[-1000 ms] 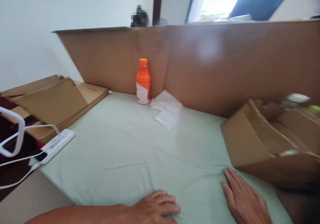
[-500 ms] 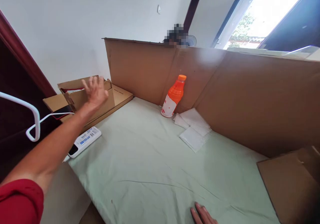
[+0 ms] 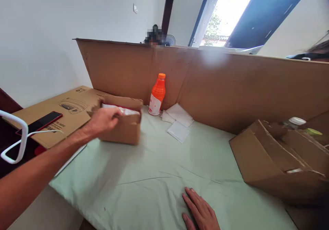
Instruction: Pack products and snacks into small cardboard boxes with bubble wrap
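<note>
Toward the left end of the cloth-covered bench (image 3: 144,165), the left hand (image 3: 106,120) is clamped on the near rim of a small open cardboard box (image 3: 124,130), though whether the box touches the cloth cannot be told. Well apart from it, the right hand (image 3: 202,211) lies palm-down, fingers extended, on the pale green cloth. Beyond the box, an orange-capped bottle (image 3: 157,94) stands just beside some white sheets (image 3: 177,130).

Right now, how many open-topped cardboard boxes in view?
2. The small box is in the left hand, left of the orange bottle; the larger box is at the right side of the frame. Any behind the cardboard divider would be hidden.
</note>
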`<state>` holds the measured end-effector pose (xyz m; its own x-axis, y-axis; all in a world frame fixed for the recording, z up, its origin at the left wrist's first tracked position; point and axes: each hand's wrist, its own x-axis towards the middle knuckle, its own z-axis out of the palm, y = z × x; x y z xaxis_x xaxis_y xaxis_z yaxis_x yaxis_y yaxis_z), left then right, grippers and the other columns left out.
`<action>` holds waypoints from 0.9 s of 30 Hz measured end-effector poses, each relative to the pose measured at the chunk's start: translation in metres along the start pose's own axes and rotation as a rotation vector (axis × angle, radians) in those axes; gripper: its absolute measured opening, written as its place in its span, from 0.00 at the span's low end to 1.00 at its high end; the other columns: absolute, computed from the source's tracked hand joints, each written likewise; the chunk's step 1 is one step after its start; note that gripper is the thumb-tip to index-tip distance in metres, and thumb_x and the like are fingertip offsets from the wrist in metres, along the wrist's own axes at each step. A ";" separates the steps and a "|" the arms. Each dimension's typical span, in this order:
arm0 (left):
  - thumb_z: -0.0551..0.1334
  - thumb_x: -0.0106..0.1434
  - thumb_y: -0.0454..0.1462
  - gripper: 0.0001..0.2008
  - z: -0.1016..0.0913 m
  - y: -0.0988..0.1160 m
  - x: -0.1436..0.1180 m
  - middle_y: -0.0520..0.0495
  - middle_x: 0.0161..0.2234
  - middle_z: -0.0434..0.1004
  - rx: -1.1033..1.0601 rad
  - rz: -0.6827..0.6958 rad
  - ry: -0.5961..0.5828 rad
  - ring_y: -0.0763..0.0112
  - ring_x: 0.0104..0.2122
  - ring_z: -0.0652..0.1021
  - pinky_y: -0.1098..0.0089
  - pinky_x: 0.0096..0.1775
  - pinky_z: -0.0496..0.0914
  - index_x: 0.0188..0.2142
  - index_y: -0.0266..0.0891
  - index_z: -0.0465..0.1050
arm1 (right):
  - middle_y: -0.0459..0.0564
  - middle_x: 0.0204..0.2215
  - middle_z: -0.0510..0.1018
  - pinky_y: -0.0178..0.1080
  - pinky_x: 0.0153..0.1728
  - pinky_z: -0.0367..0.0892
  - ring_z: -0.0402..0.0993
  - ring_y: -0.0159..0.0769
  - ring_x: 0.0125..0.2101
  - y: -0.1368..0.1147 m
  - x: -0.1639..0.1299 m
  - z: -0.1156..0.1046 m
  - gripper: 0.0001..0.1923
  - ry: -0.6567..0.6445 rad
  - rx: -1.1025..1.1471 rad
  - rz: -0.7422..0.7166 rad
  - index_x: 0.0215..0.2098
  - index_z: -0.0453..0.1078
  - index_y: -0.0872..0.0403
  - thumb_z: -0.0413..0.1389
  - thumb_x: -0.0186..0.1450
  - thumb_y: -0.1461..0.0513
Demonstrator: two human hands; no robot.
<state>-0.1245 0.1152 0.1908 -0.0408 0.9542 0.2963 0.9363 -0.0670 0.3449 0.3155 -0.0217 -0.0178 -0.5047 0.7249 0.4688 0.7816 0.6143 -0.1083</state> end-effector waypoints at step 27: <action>0.73 0.41 0.58 0.38 0.183 0.012 -0.131 0.34 0.46 0.81 -0.841 -0.399 -0.183 0.37 0.54 0.77 0.45 0.57 0.71 0.46 0.39 0.74 | 0.52 0.64 0.71 0.51 0.64 0.63 0.66 0.46 0.63 -0.006 0.092 -0.034 0.32 0.056 1.031 0.698 0.68 0.63 0.48 0.42 0.73 0.42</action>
<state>-0.0445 0.0426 -0.0070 -0.1814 0.9782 -0.1015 0.3037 0.1539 0.9403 0.2773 0.0305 0.0558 -0.0619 0.9957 0.0685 0.2124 0.0802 -0.9739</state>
